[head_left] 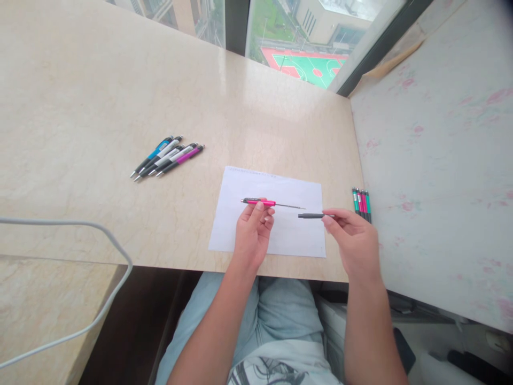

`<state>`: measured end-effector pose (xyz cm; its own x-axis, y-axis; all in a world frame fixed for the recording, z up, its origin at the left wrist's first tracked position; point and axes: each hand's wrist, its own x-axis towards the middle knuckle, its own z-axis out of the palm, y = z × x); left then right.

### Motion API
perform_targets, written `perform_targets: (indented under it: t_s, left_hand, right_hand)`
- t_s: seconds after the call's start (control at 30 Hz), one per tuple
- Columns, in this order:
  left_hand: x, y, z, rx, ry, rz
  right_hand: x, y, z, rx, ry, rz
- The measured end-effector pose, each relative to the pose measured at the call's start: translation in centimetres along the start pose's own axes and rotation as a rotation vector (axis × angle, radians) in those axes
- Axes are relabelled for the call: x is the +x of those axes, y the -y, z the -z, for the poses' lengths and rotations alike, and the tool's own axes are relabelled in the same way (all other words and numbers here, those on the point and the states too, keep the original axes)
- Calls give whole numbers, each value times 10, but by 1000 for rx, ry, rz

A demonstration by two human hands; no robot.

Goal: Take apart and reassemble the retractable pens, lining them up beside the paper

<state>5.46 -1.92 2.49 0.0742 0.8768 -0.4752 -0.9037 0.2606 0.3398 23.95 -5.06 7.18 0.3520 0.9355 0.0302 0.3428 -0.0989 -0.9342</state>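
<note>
Between the thumb and fingers of my left hand (255,227) is the pink upper barrel of a ballpoint pen (266,203), its clip end pointing left. A thin dark refill (290,206) sticks out of it to the right, bare. My right hand (355,235) pinches the dark lower barrel (310,216) of a pen, whose open end points left, slightly below and beside the refill tip. The two pen parts are apart. Both hands are above a white sheet of paper (228,230) lying on the stone-patterned tabletop, with faint writing along its top edge.
Several pens (168,158) with blue, silver and purple barrels lie in a group to the left. More green and pink pens (362,203) lie by the floral wall (433,187) at right. A grey cable (114,243) loops at the left. Windows stand behind the tabletop (172,219).
</note>
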Motion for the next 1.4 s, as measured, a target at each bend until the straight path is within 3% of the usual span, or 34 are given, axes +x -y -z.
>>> perform_targets:
  t_s: [0.17, 0.43, 0.93, 1.4]
  left_hand:
    - [0, -1, 1, 10, 5, -16]
    - [0, -1, 2, -1, 15, -10]
    - [-7, 9, -5, 92, 78, 22]
    - [-4, 10, -2, 130, 90, 32]
  right_hand:
    - [-7, 15, 10, 8, -76, 82]
    - [-7, 15, 2, 41, -146, 77]
    - [-10, 13, -19, -42, -9, 99]
    - [-9, 12, -22, -46, 0, 101]
